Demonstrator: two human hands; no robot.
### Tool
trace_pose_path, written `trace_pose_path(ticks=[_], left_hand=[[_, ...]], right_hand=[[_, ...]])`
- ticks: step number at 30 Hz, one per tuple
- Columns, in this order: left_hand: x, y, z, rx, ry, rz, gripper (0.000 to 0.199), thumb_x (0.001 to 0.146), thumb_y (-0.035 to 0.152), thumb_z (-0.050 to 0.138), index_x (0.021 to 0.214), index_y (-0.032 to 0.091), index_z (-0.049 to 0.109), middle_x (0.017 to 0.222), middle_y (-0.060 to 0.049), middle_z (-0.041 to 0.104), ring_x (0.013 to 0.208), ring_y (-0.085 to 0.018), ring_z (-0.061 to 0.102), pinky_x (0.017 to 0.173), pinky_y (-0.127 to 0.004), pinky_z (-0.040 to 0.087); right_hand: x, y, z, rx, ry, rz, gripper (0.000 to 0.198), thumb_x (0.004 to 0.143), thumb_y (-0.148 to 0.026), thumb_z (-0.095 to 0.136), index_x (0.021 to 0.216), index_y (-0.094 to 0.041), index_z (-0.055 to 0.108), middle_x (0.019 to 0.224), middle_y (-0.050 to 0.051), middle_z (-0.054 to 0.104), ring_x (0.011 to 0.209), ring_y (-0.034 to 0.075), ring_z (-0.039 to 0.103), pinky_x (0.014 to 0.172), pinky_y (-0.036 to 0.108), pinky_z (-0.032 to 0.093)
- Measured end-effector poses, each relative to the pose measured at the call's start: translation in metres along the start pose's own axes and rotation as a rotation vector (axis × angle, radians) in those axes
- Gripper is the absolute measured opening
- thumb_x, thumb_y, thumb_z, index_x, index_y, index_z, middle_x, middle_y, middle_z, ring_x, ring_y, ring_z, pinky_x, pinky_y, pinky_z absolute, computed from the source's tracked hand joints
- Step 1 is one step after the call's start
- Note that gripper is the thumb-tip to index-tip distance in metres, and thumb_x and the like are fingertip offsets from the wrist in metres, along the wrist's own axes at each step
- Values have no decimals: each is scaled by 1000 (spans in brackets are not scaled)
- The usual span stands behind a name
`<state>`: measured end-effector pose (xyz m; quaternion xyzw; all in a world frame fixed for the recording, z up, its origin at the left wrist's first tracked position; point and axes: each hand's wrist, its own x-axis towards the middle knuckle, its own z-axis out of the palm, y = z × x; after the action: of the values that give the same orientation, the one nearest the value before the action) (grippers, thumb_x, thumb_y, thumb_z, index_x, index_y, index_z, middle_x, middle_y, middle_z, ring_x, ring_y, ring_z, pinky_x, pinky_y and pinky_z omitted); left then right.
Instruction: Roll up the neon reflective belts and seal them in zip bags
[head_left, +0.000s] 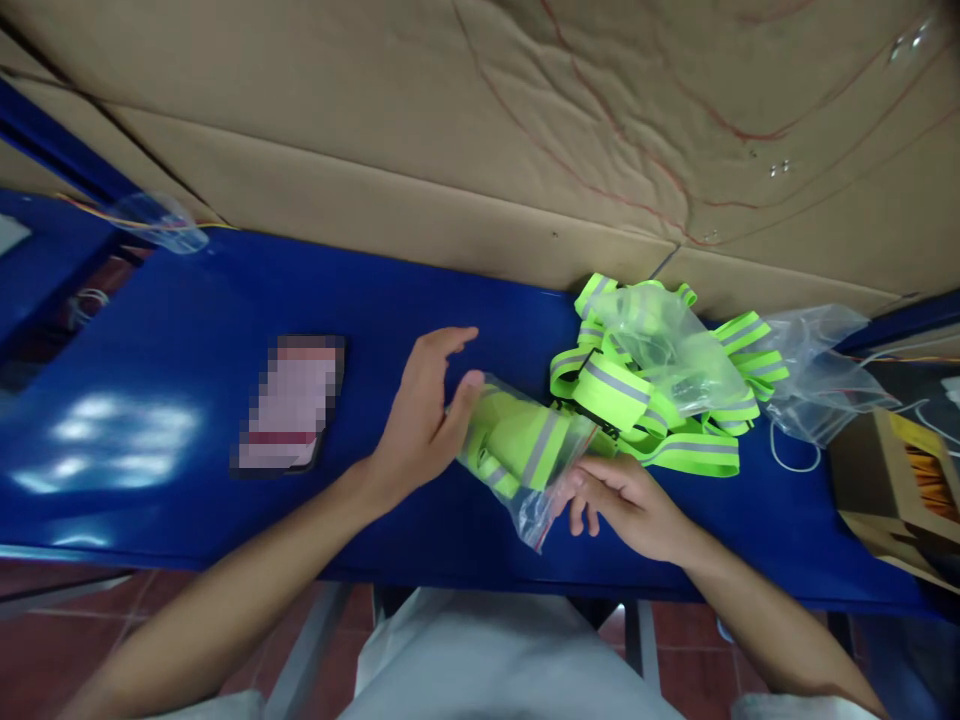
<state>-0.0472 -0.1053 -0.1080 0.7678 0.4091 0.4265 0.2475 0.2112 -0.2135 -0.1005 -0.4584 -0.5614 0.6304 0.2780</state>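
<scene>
A clear zip bag (pixel 517 440) holds folded neon yellow-green reflective straps with a grey stripe. My right hand (pixel 611 500) pinches the bag's red-lined edge between thumb and fingers. My left hand (pixel 424 410) is open at the bag's left side, its fingers stretched away and its thumb at or against the plastic; whether they touch I cannot tell. Just beyond the bag lies a pile of loose reflective straps (pixel 615 390), with black parts showing among them. A crumpled clear plastic bag (pixel 671 345) rests on top of that pile.
On the blue table (pixel 405 290), a phone (pixel 292 400) with a blurred screen lies to the left. More clear plastic bags (pixel 814 370) and an open cardboard box (pixel 870 480) with orange contents are at right. A cardboard-covered wall (pixel 412 205) with red wires closes the back.
</scene>
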Motion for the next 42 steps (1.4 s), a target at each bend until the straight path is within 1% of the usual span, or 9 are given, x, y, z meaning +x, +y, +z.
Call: trace_pose_path(ticks=[3,7,9,13,19,24,31,37,42], left_hand=[[-5,9,-1,77,-265,282,40,106,45,52,137,20,58,141,-15,61,135,-28,56,112,-45,42],[-11,16,4,170,-518,486,85,88,79,62,149,20,52,156,-18,53,148,-38,46,120,-53,28],[-14,16,8,204,-524,493,80,91,74,62,150,21,52,158,-17,53,149,-36,45,123,-52,22],[-15,15,10,173,-462,477,53,101,51,63,145,23,57,153,-13,58,143,-29,53,121,-47,26],[-17,16,9,200,-428,506,47,99,42,66,140,20,59,147,-15,62,138,-30,55,120,-50,30],[-26,30,15,132,-293,489,26,88,32,64,110,20,64,134,-14,65,132,-31,56,121,-56,28],[-36,40,27,175,-286,382,22,91,36,73,89,19,59,116,-12,63,117,-29,57,112,-54,34],[-26,41,14,-137,-394,339,32,88,42,81,85,18,59,116,-9,60,118,-26,55,106,-44,39],[-19,45,2,-274,-530,272,18,93,30,76,88,20,63,118,-7,60,119,-23,55,106,-41,41]], right_hand=[[2,0,2,-52,48,-7,44,108,-50,50,92,-15,70,75,4,71,59,8,65,52,16,52],[5,0,3,-124,94,-33,41,109,-46,49,88,-16,67,67,1,66,56,7,61,54,16,51],[6,0,5,-114,89,-40,40,108,-45,50,88,-17,67,68,0,66,56,6,61,54,16,51],[9,2,9,30,126,39,35,100,-49,64,89,-17,68,65,-2,62,52,7,60,46,14,50],[13,6,12,240,232,157,38,86,-52,79,93,-18,64,69,-4,67,45,7,60,36,15,48],[10,5,15,184,237,202,39,91,-53,74,87,-19,55,68,-4,68,39,6,56,33,14,39],[9,3,24,-12,245,-74,24,99,-34,69,82,-19,60,58,-8,55,46,4,52,45,14,43],[2,0,17,-248,146,-412,4,97,-19,72,96,-21,69,85,-1,77,72,7,71,69,16,53],[1,-5,14,-311,105,-539,3,99,-20,70,97,-21,67,89,2,79,78,11,75,72,19,56]])
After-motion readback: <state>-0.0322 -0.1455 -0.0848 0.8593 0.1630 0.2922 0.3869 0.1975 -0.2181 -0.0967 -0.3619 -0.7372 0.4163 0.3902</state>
